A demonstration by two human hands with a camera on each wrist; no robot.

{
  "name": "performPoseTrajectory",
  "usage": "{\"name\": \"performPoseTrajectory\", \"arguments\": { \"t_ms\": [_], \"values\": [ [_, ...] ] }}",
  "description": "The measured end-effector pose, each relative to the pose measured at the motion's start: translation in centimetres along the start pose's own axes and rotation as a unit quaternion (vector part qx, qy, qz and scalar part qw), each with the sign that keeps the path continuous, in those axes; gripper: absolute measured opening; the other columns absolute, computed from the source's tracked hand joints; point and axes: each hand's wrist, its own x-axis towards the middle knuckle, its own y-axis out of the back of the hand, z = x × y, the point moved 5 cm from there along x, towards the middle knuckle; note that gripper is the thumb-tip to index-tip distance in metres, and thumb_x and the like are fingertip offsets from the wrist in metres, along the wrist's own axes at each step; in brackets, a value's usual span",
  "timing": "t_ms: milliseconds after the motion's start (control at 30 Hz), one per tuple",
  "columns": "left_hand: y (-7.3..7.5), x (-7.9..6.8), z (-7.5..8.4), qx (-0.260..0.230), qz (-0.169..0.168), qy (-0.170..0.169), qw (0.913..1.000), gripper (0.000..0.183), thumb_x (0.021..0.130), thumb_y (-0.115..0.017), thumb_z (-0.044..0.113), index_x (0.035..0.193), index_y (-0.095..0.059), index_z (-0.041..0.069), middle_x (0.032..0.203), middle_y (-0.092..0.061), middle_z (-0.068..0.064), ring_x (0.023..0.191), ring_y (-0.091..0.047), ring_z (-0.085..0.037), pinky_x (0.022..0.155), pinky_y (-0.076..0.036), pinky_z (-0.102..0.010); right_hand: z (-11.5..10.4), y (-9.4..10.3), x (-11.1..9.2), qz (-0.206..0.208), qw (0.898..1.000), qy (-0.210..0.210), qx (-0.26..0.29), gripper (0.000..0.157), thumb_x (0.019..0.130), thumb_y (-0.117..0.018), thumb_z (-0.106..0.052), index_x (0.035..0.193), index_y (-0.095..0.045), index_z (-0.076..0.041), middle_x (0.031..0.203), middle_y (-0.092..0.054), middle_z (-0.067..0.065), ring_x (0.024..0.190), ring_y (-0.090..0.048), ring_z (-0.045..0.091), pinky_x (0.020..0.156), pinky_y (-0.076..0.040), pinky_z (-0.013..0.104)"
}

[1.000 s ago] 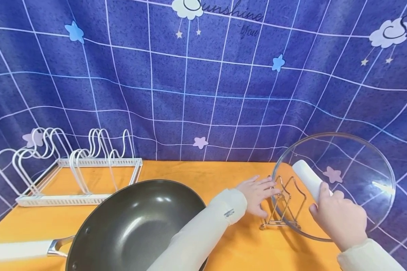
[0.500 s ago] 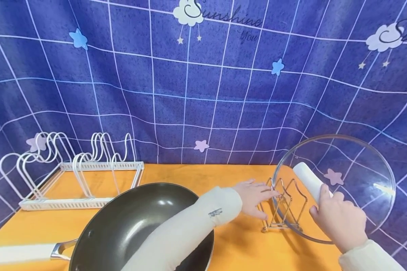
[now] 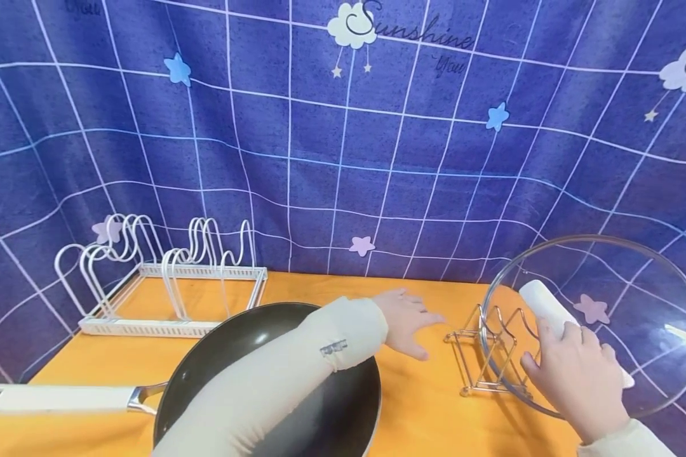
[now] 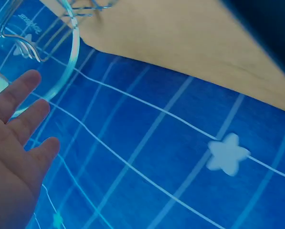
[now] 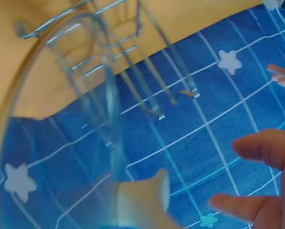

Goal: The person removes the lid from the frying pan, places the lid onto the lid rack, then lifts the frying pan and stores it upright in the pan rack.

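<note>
A round glass lid with a metal rim stands upright in a small wire rack on the right of the orange table. Its long white handle faces me. My right hand overlaps the handle in the head view. The right wrist view shows its fingers extended, apart from the handle. My left hand hangs left of the rack, fingers spread, holding nothing. Its forearm crosses over a dark wok and hides part of it.
The wok's white handle points left. Behind it stands a white rack with several wire loops at the back left. A blue curtain with a grid pattern hangs along the back edge of the orange table.
My left hand has drawn back leftward from the wire rack. My right fingers have loosened from the lid's handle, and the lid still stands in the rack. The head view has shifted left.
</note>
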Motion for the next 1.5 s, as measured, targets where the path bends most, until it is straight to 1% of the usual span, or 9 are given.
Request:
{"name": "performPoseTrajectory", "arguments": {
  "t_ms": [200,433,500,700,767,900,1100,1300,1500],
  "values": [
    [-1.0,-4.0,-2.9,-0.048,-0.004,0.033,0.9983,0.064,0.09,-0.054,0.052,0.148,-0.037,0.03,0.147,-0.041,0.006,0.14,-0.028,-0.017,0.116,-0.015,-0.037,-3.2,-1.7,-0.6,0.081,0.981,0.158,0.082,0.042,0.076,-0.06,-0.03,0.105,-0.067,0.0,0.088,-0.061,0.024,0.07,-0.06,0.041,0.052,-0.05,0.051],
    [-2.6,-8.6,-5.5,-0.047,0.003,0.063,0.9969,0.063,0.088,-0.058,0.05,0.144,-0.043,0.027,0.143,-0.047,0.0,0.137,-0.035,-0.022,0.115,-0.02,-0.041,-7.6,-2.8,-1.5,0.048,0.971,0.197,0.128,0.051,0.066,-0.076,-0.023,0.113,-0.067,-0.004,0.102,-0.064,0.017,0.076,-0.063,0.022,0.053,-0.053,0.033],
    [-2.8,-9.8,-6.1,-0.035,0.007,0.067,0.9971,0.062,0.087,-0.059,0.049,0.142,-0.046,0.024,0.141,-0.05,-0.001,0.135,-0.038,-0.023,0.114,-0.023,-0.042,-8.8,-3.2,-1.8,0.024,0.971,0.185,0.153,0.052,0.066,-0.079,-0.02,0.114,-0.067,-0.005,0.104,-0.064,0.016,0.064,-0.057,0.01,0.047,-0.047,0.025],
    [-4.4,-13.7,-8.6,0.009,-0.024,0.102,0.9944,0.06,0.084,-0.062,0.048,0.136,-0.053,0.02,0.134,-0.056,-0.007,0.13,-0.044,-0.028,0.111,-0.028,-0.044,-11.4,-4.9,-2.4,-0.104,0.958,0.111,0.242,0.049,0.082,-0.074,-0.026,0.126,-0.061,-0.005,0.105,-0.068,0.01,0.066,-0.061,0.01,0.054,-0.051,0.026],
    [-5.0,-15.4,-10.0,0.008,-0.043,0.124,0.9913,0.058,0.084,-0.063,0.046,0.135,-0.054,0.018,0.133,-0.057,-0.009,0.129,-0.045,-0.028,0.111,-0.028,-0.045,-12.2,-5.7,-2.6,-0.168,0.94,0.072,0.288,0.052,0.088,-0.068,-0.029,0.131,-0.056,-0.002,0.102,-0.07,0.007,0.066,-0.06,0.009,0.058,-0.052,0.028],
    [-6.1,-18.8,-12.7,-0.012,-0.051,0.156,0.9864,0.059,0.082,-0.065,0.042,0.132,-0.056,0.013,0.127,-0.06,-0.012,0.124,-0.049,-0.033,0.108,-0.03,-0.051,-13.7,-7.4,-3.3,-0.265,0.886,-0.003,0.381,0.061,0.092,-0.062,-0.03,0.137,-0.044,0.007,0.092,-0.071,0.002,0.062,-0.058,0.004,0.064,-0.053,0.03],
    [-8.8,-23.2,-14.6,-0.017,-0.044,0.167,0.9849,0.052,0.08,-0.066,0.041,0.124,-0.061,0.012,0.117,-0.064,-0.014,0.111,-0.058,-0.034,0.098,-0.041,-0.051,-16.1,-8.5,-4.0,-0.278,0.863,-0.034,0.421,0.064,0.092,-0.062,-0.028,0.137,-0.04,0.012,0.081,-0.069,-0.002,0.062,-0.061,0.004,0.061,-0.052,0.026],
    [-10.4,-26.7,-15.0,-0.054,-0.005,0.162,0.9853,0.033,0.09,-0.059,0.033,0.111,-0.067,0.009,0.102,-0.068,-0.011,0.098,-0.064,-0.032,0.087,-0.048,-0.05,-17.4,-8.9,-5.0,-0.264,0.83,-0.14,0.471,0.063,0.092,-0.061,-0.025,0.138,-0.039,0.011,0.072,-0.064,-0.002,0.061,-0.057,0.01,0.059,-0.051,0.028],
    [-12.0,-30.4,-16.2,-0.094,-0.017,0.204,0.9743,0.052,0.09,-0.054,0.051,0.114,-0.066,0.006,0.108,-0.069,-0.01,0.104,-0.063,-0.035,0.09,-0.046,-0.056,-18.4,-9.0,-5.4,-0.241,0.832,-0.172,0.469,0.063,0.09,-0.063,-0.022,0.139,-0.039,0.01,0.068,-0.062,-0.003,0.053,-0.051,0.009,0.057,-0.049,0.023]
  ]
}}
